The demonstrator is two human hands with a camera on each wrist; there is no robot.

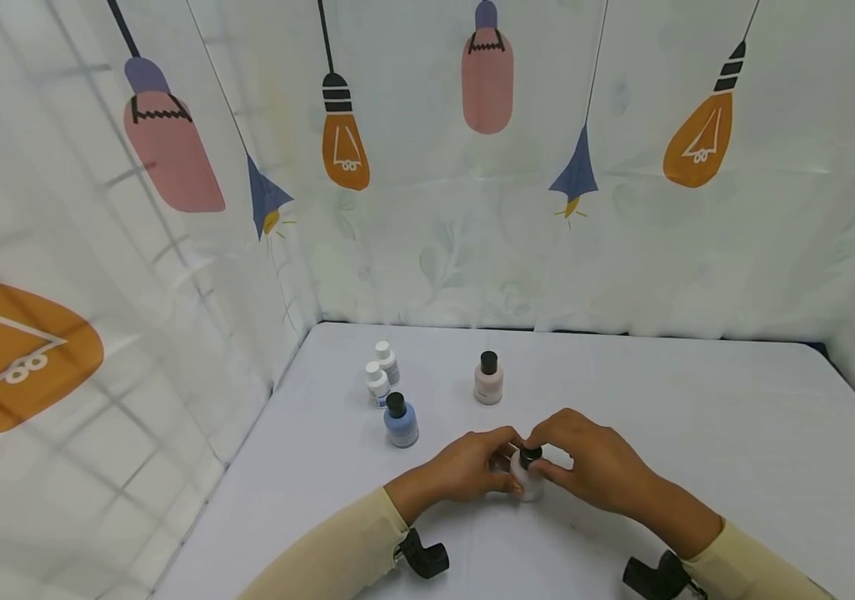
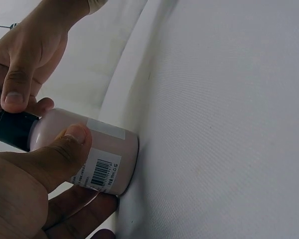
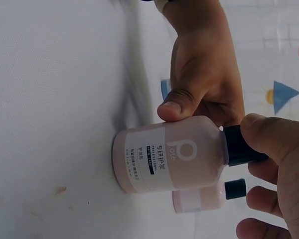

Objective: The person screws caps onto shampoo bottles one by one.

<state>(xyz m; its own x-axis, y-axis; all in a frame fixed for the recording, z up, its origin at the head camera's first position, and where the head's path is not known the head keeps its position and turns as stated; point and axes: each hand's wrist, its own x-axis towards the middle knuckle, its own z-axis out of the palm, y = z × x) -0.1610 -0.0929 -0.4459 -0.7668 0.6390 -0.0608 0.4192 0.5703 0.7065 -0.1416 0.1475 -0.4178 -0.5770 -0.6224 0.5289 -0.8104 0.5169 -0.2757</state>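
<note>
A pale pink bottle (image 1: 527, 485) with a black cap (image 3: 235, 144) stands upright on the table's near part. My left hand (image 1: 472, 467) grips its body, thumb on one side and fingers on the other. From the right, my right hand (image 1: 598, 463) pinches the cap between thumb and fingers. White print shows on the bottle's front in the right wrist view, and a barcode label (image 2: 102, 172) on its back in the left wrist view. Farther back stands a second pale pink bottle (image 1: 488, 385), its black cap on.
Left of the hands is a blue bottle (image 1: 402, 427) with a black cap. Behind it stand two small white bottles (image 1: 377, 384), close together. The white table (image 1: 697, 417) ends at a patterned curtain (image 1: 412, 250) at the back and left.
</note>
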